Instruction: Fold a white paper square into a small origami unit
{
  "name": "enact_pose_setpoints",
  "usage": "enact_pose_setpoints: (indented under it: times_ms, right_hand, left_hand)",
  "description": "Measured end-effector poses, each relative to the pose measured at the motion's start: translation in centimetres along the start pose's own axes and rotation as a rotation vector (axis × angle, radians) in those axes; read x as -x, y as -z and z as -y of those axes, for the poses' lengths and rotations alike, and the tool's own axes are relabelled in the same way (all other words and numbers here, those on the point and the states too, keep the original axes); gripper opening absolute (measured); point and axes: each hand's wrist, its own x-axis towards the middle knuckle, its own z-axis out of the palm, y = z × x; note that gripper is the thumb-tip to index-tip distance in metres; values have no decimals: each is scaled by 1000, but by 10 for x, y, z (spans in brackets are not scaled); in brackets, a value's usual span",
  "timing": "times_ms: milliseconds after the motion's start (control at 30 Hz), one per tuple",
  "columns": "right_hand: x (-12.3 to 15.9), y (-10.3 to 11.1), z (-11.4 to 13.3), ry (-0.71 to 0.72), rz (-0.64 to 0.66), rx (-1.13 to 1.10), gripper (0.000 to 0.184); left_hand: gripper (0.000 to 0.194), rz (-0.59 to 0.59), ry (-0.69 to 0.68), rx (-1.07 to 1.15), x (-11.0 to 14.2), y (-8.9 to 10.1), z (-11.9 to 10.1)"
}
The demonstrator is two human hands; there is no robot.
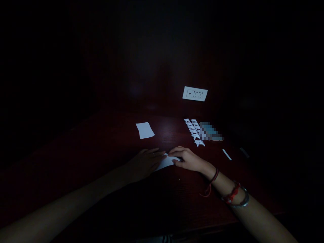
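A white sheet of paper (pixel 165 162) lies on the dark red table under both hands. Its left part is covered by my left hand (pixel 146 162), which lies flat on it with the fingers stretched out. My right hand (pixel 188 159) holds the paper's right side, its forefinger on the far edge and its thumb nearer me. Whether the paper has a fold under the fingers cannot be made out. Beyond my left hand rests a small stack of white paper sheets (pixel 145 130). Several small folded white paper pieces (pixel 194 130) stand in two rows beyond my right hand.
A blurred-out bluish object (pixel 211 131) lies beside the folded pieces. To the right is a narrow white strip (pixel 227 154). A white power socket (pixel 194 93) is set in the dark wall behind the table (pixel 167 199). The surroundings are very dark.
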Motion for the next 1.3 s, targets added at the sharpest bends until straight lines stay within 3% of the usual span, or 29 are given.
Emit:
enact_pose_setpoints:
  times_ms: [333, 600, 1000, 1300]
  right_hand:
    - [-2, 7, 6, 101, 100, 121, 31]
    - [-3, 10, 11, 90, 123, 226, 30]
    - [9, 21, 12, 25, 127, 262, 18]
    - [16, 30, 10, -44, 109, 345, 24]
  left_hand:
    - [37, -43, -25, 14, 1, -5, 2]
    - [38, -21, 24, -26, 2, 0, -6]
    - [38, 18, 48, -18, 3, 7, 2]
    - [33, -46, 35, 60, 3, 8, 4]
